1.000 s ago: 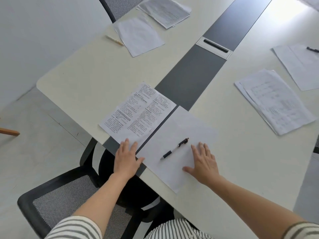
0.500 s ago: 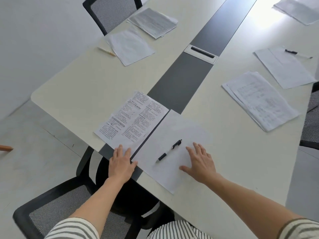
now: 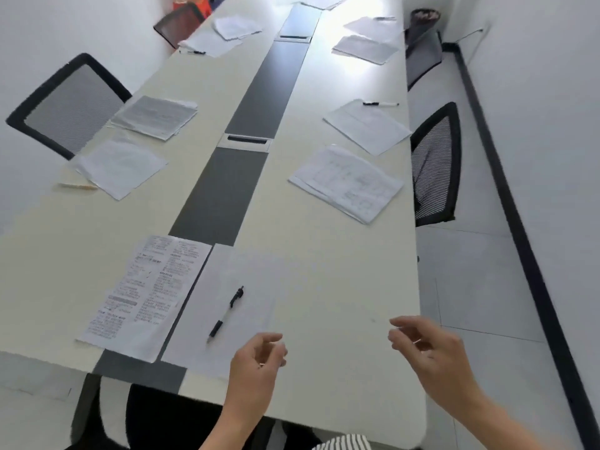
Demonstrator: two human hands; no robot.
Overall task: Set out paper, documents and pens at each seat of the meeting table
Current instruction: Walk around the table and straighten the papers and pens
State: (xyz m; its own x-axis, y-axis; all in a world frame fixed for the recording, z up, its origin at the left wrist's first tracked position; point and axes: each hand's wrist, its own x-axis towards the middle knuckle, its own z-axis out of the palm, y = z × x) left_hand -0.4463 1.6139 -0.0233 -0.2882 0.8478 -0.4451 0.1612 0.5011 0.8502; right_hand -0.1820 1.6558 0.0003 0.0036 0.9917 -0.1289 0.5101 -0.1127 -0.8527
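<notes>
both hands have lifted off the blank sheet and drawn back toward the near table edge, and the view has swung up along the table (image 3: 341, 287). the left hand (image 3: 256, 362) hovers with fingers loosely curled, grasping nothing. the right hand (image 3: 428, 349) hovers to its right at the table's side edge, likewise relaxed and empty. just ahead and left of the left hand lies the black pen (image 3: 227, 313), diagonal on the blank sheet (image 3: 246, 271). the printed document (image 3: 146, 293) lies beside that sheet, farther left. well ahead of the right hand lie a second document (image 3: 350, 183) and a second sheet (image 3: 367, 128) by a mesh chair (image 3: 435, 164). well ahead and left of the left hand lie a third document (image 3: 156, 116) and a third sheet (image 3: 120, 167).
</notes>
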